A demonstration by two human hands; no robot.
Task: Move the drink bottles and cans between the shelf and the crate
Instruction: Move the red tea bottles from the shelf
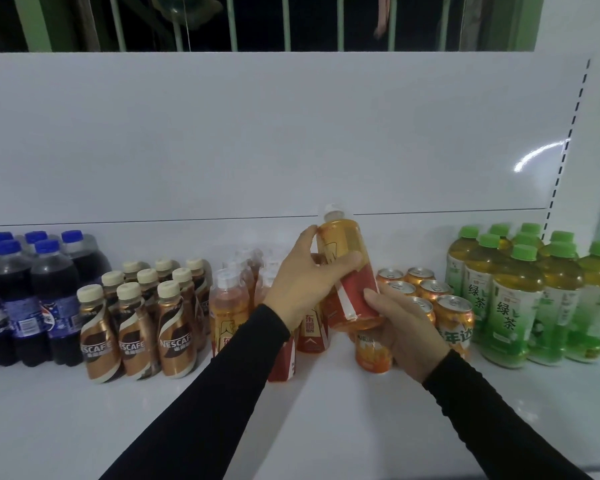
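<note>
Shelf largely stocked in sorted groups. Both hands grip one orange bottle above centre: left hand at its ten o'clock, right hand at five. Crate unseen; placement pending.

A white back panel stands below green window bars (darkness beyond them).

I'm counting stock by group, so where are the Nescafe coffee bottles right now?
In the head view, the Nescafe bottles stand on the white shelf, left of centre, between the dark cola bottles and the orange energy-drink bottles.
</note>
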